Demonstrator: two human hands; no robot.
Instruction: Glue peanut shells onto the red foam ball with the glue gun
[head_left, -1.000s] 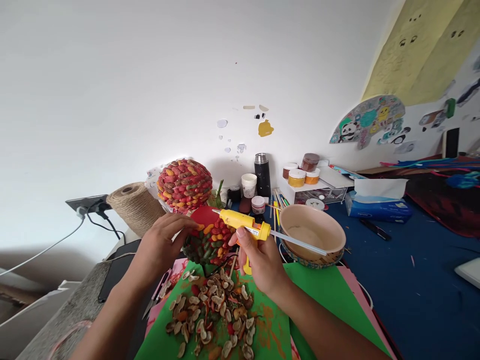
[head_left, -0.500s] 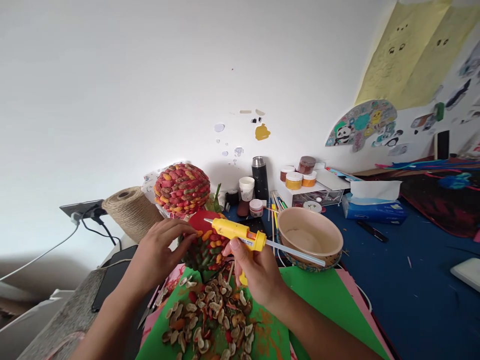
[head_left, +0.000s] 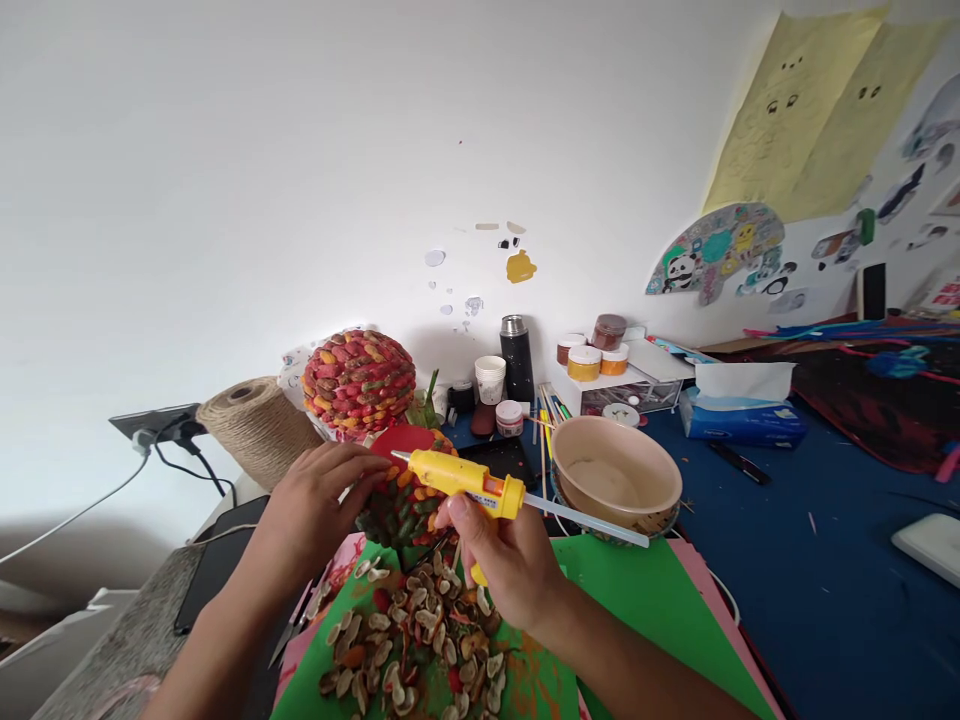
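In my right hand is a yellow hot glue gun, with a clear glue stick jutting from its back. Its nozzle points left, over the near rim of a round red object covered in red, orange and green peanut shells. My left hand grips that object's left edge, fingers bent and thumb below, close to the nozzle; whether a loose shell is between the fingertips is hidden. Below both hands, many loose peanut shell halves lie on green paper.
Behind stands a second shell-covered ball, with a twine spool at its left. A beige bowl sits right of the glue gun. Farther back are a black thermos, paper cups, paint jars and a tissue pack.
The glue gun's nozzle has shifted slightly left and down, closer to my left fingertips. The whole view has turned a little. Both hands keep their holds.
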